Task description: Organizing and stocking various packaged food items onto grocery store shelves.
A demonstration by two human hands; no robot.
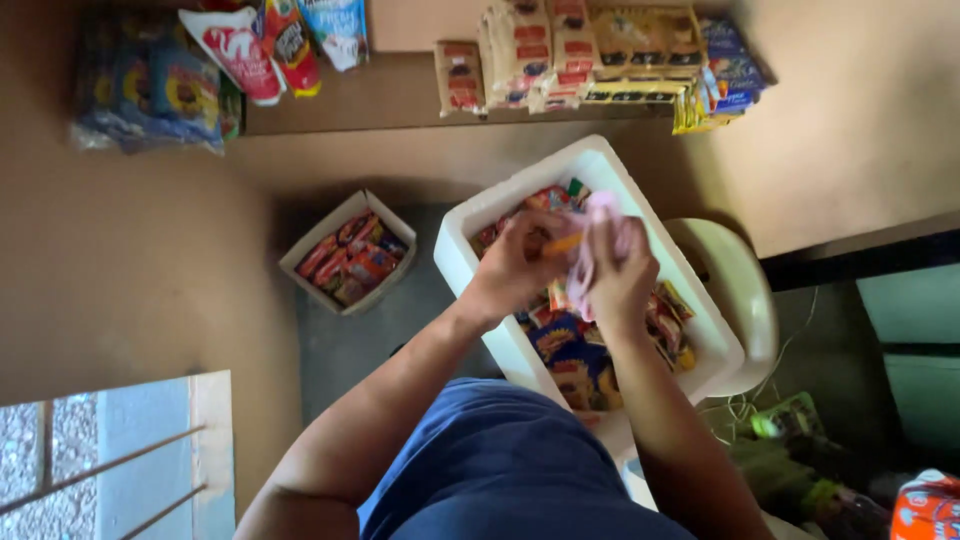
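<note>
Both hands are working over a white foam box [470, 250] packed with snack packets [575, 350]. The left hand [515, 262] is closing its grip on a thin orange stick [562, 243]. The right hand [622, 280] is clamping its grip on a pink cloth [600, 215], held just above the packets. A small cardboard box [300, 262] of packets is sitting on the floor nearby. More packets are hanging on the wall shelf [390, 95].
</note>
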